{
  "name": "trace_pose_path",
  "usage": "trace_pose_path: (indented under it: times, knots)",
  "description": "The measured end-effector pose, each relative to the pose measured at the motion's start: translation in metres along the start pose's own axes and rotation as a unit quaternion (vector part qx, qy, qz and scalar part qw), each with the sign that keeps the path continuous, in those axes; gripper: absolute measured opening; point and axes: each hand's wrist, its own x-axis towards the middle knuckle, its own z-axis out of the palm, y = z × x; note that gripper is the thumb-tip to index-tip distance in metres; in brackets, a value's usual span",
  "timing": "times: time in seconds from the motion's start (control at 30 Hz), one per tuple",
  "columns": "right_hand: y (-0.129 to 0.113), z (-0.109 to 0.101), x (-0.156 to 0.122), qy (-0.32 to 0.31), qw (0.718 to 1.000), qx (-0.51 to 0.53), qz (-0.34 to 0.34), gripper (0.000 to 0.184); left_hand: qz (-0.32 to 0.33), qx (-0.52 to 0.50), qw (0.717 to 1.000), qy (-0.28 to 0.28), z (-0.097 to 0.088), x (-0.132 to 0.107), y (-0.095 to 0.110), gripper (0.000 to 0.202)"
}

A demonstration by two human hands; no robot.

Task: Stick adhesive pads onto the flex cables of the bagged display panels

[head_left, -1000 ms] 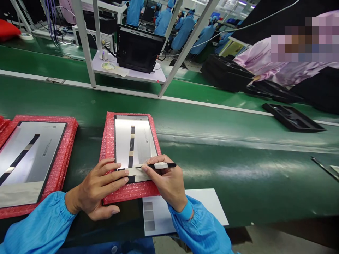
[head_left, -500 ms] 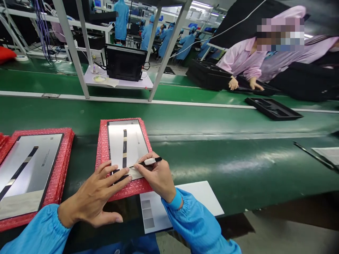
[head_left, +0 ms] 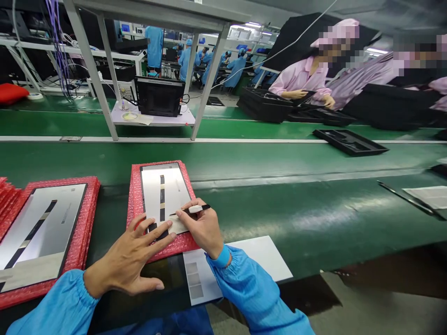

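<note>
A silver display panel (head_left: 172, 186) with a black-and-gold flex strip (head_left: 162, 197) lies on red bubble wrap (head_left: 134, 186) in front of me. My left hand (head_left: 134, 256) is spread, its fingertips resting on the panel's near-left part and its thumb held out to the side. Between the thumb and fingers of my right hand (head_left: 202, 228) is a slim pointed tool (head_left: 196, 209), black with a white middle; I cannot make out its exact kind. Its thin tip points left, over the panel beside the strip's near end.
At left, another panel (head_left: 52, 228) tops a stack of red bubble wrap (head_left: 89, 209). A white sheet (head_left: 258, 251) with grey squares lies under my right forearm. Beyond stand a shelf frame (head_left: 209, 79) with a monitor (head_left: 159, 96), a black tray (head_left: 351, 141) and co-workers in pink (head_left: 296, 77).
The view has shifted slightly. My right hand and the tool's tip have moved slightly up the panel; my left hand stays on it. A co-worker's hands across the bench have moved.
</note>
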Motion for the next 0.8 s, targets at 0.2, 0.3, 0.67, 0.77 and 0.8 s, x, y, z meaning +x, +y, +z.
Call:
trace_pose_path:
  times: [0.2,0.3,0.67,0.77,0.8]
  knots:
    - [0.002,0.001,0.0,0.007,1.0,-0.004,-0.008,0.019,-0.002,-0.087,0.996,-0.01,0.0,-0.008,-0.009,0.099]
    - [0.003,0.001,0.0,0.01,1.0,-0.005,-0.014,0.019,-0.008,-0.124,0.992,0.008,0.004,-0.012,-0.011,0.096]
    - [0.007,0.001,0.0,0.011,1.0,0.008,-0.012,0.021,0.017,-0.17,0.98,0.102,0.005,-0.027,-0.023,0.077]
    - [0.007,0.001,0.0,0.007,1.0,0.017,-0.003,0.021,0.014,-0.148,0.982,0.113,0.005,-0.023,-0.021,0.078]
    - [0.007,0.001,0.0,0.006,1.0,0.019,-0.002,0.02,0.01,-0.139,0.984,0.113,0.004,-0.022,-0.02,0.078]
